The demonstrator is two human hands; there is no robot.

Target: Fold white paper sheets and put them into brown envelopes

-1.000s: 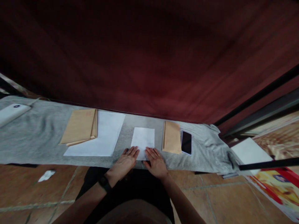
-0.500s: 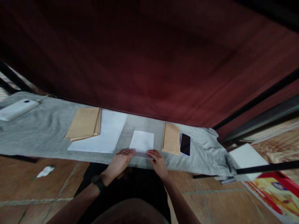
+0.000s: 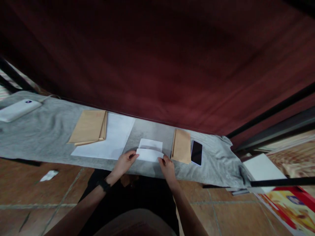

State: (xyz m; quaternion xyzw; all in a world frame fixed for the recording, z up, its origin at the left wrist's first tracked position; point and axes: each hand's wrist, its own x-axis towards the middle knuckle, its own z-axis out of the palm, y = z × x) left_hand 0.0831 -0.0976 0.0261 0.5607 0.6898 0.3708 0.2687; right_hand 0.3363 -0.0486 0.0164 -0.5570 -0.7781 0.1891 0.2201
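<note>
A sheet of white paper (image 3: 150, 155) lies in front of me, its near part folded up and over toward the far part. My left hand (image 3: 125, 162) pinches the left end of the raised flap between thumb and fingers. At the flap's right end, my right hand (image 3: 167, 166) grips the paper the same way. The flap bows slightly and casts a shadow on the part behind it. Left of the paper, brown envelopes (image 3: 90, 126) rest on a stack of larger white sheets (image 3: 118, 136). More brown envelopes (image 3: 181, 146) sit to the right of my right hand.
A phone (image 3: 197, 153) lies beside the right envelopes. At the far left is a white device (image 3: 19, 109) with a cable. Grey cloth (image 3: 44, 134) covers the narrow table. A dark red curtain (image 3: 152, 65) hangs behind it, and a black metal bar (image 3: 270, 109) stands at right.
The near edge of the paper has been lifted and folded away from me. Both hands have shifted from lying over its near edge to pinching the flap's two ends.
</note>
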